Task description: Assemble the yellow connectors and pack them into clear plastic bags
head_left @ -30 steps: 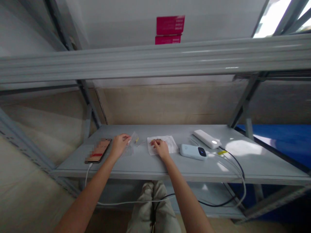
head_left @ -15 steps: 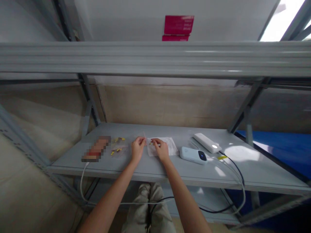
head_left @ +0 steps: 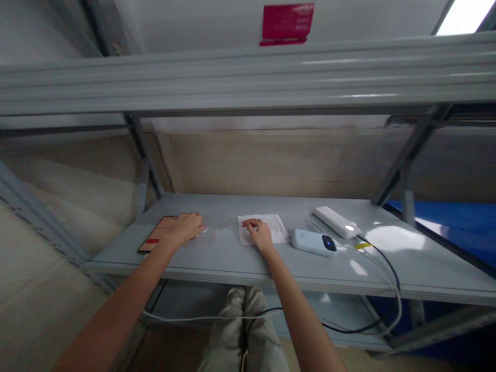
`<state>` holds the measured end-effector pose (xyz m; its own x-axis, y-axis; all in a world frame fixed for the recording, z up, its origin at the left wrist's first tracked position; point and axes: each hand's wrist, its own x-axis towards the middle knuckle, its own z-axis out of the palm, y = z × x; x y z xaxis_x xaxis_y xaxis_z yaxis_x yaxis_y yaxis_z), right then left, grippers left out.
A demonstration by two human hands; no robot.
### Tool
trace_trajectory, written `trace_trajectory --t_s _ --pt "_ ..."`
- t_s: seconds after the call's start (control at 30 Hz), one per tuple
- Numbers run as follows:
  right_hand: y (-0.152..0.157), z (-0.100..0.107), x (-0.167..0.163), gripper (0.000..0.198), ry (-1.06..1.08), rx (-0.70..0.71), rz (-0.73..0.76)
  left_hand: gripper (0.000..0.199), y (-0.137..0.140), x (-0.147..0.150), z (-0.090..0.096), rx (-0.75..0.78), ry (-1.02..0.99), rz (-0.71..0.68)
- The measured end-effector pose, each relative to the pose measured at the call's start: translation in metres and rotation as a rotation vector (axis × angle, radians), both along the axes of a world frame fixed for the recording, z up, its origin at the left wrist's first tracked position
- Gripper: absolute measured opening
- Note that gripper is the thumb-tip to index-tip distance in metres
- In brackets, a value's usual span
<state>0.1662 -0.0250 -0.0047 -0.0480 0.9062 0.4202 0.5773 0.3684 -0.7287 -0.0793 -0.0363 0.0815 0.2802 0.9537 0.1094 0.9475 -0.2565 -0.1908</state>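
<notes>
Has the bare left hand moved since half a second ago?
Yes: the left hand has moved leftward, away from the thin white rectangular sheet and towards the flat dark-edged phone.

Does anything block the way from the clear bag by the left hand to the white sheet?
Nothing solid visible: between the clear bag and the white sheet lie tabletop and a thin, blurred line. The right hand covers part of the sheet.
</notes>
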Motion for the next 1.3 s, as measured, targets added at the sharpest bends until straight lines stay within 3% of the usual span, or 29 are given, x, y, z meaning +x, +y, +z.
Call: trace_trajectory --t_s 0.07,0.23,0.37,0.5,0.63,0.83,1.0,1.07,1.13,1.2,1.3 --pt "0.000 0.000 0.000 0.025 -0.006 0.005 0.009 0.040 -0.004 0.003 -0.009 0.013 0.043 0.005" --pt "0.001 -0.003 0.000 0.026 0.006 -0.005 0.025 0.046 -0.019 0.016 -0.020 0.270 0.023 -0.091" --pt "0.002 -0.004 0.000 0.026 -0.006 -0.034 0.026 0.040 -0.032 0.031 -0.036 0.118 0.006 -0.135" --pt "0.000 -0.002 0.000 0.028 -0.008 -0.038 0.030 0.027 -0.036 0.039 -0.048 -0.035 0.028 -0.079" --pt "-0.001 0.000 -0.001 0.028 -0.011 -0.045 0.028 0.023 -0.038 0.032 -0.033 -0.053 -0.087 -0.073" --pt "0.000 -0.001 -0.001 0.027 -0.013 -0.057 0.031 0.026 -0.029 -0.011 0.008 -0.175 -0.531 -0.078" --pt "-0.001 -0.001 -0.002 0.028 -0.006 -0.056 0.034 0.032 -0.014 -0.046 0.031 -0.095 -0.783 -0.113" --pt "-0.001 0.000 -0.002 0.028 -0.020 -0.063 0.040 0.031 -0.011 -0.052 0.041 0.034 -0.736 -0.055" --pt "-0.002 0.001 -0.001 0.028 -0.030 -0.069 0.039 0.031 -0.009 -0.053 0.047 0.218 -0.582 0.015" --pt "-0.002 0.002 -0.001 0.028 -0.035 -0.075 0.041 0.030 -0.008 -0.049 0.046 0.345 -0.392 -0.007" --pt "-0.003 0.002 -0.001 0.029 -0.041 -0.078 0.039 0.026 -0.006 -0.040 0.027 0.219 -0.298 -0.167"
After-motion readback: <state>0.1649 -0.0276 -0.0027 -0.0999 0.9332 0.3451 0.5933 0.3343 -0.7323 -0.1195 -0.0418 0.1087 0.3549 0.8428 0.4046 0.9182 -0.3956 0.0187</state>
